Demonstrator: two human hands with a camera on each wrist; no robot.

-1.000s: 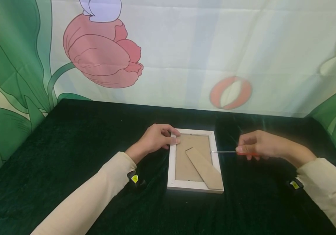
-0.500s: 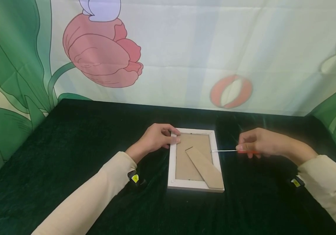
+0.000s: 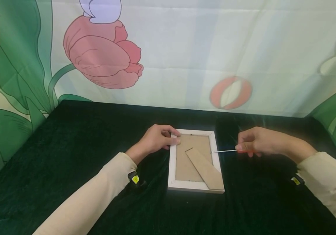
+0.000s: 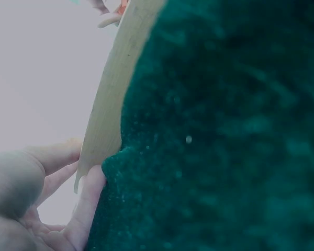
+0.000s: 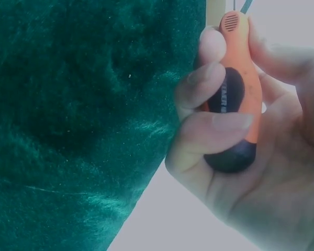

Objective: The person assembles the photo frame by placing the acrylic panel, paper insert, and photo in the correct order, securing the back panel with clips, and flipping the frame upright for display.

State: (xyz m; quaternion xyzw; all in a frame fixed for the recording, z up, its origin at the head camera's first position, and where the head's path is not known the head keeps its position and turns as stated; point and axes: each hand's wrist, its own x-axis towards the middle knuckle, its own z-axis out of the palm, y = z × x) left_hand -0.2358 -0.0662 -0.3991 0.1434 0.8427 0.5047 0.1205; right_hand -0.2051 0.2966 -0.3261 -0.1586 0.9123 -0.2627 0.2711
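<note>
We see one white picture frame [image 3: 172,163] lying face down; the orange-black screwdriver [image 5: 253,91] has its tip at the frame's inner right edge.

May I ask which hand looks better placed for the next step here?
Probably the right hand: it grips the screwdriver, tip at the right inner edge of the frame; the left hand holds the opposite side.

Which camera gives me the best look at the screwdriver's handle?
The right wrist view: the orange-and-black handle shows large and close in the right hand. That hand hides most of it in the head view; the left wrist view catches only an orange scrap.
</note>
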